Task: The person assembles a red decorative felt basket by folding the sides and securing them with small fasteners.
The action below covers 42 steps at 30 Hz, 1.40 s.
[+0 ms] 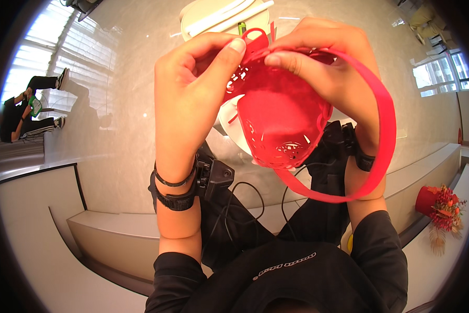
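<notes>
A red basket (281,115), which looks like felt with a cut-out pattern along its wall, is held up in front of me with its inside facing me. My left hand (190,88) pinches its far rim between thumb and fingers, beside a small red loop (256,35) that stands up there. Just to the right, my right hand (336,65) has its thumb and fingers closed on the same rim. A long red strip (383,115) curves from near the right hand, around its wrist, toward the basket's near side. The fingers partly hide the pinched spot.
Below the basket is a round white surface (233,125). Beyond it, a pale stand (193,11) bears white rolls (229,21) and a small green item (242,28). Benches line the near side. A red flower arrangement (443,209) is at right; another person (26,112) sits far left.
</notes>
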Available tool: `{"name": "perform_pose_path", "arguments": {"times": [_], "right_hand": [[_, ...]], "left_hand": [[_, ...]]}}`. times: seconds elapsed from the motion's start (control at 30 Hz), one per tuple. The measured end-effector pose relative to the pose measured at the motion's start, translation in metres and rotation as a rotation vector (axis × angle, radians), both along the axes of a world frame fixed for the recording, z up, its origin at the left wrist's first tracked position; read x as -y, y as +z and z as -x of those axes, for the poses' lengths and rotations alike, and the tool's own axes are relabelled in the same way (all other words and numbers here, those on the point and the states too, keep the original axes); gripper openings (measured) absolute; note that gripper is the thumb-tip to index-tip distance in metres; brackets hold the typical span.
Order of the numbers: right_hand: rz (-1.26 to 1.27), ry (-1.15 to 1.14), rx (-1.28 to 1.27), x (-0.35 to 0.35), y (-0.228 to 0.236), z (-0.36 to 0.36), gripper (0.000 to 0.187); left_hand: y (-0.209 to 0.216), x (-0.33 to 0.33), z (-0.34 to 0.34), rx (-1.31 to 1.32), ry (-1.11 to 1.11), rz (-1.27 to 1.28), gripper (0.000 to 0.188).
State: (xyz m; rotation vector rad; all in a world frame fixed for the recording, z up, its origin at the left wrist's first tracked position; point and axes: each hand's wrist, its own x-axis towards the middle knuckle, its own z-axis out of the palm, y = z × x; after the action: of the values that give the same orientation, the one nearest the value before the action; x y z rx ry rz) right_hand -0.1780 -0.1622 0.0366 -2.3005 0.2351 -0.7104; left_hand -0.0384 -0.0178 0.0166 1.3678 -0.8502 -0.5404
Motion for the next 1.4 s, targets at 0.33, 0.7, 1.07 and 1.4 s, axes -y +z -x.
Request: {"name": "perform_pose_path", "arguments": {"times": [0.33,0.7,1.07,1.4], "right_hand": [[-0.204,-0.109,-0.076,-0.01,0.002,-0.006,0.017],[-0.264,-0.131,-0.038,-0.012,-0.002,-0.009,0.018],[-0.346,-0.319,-0.014,-0.02,0.001,-0.012,0.017],[-0.19,-0.286,0.02,-0.014,-0.012,-0.014,0.018]], "left_hand": [[0.001,0.0,0.001,-0.038,-0.03,0.004,0.017],[-0.003,0.001,-0.002,-0.02,-0.043,-0.018,0.017],[-0.001,0.004,0.002,0.149,-0.128,0.057,0.033],[-0.008,0.003,-0.005,0.092,-0.062,-0.031,0.023]]}}
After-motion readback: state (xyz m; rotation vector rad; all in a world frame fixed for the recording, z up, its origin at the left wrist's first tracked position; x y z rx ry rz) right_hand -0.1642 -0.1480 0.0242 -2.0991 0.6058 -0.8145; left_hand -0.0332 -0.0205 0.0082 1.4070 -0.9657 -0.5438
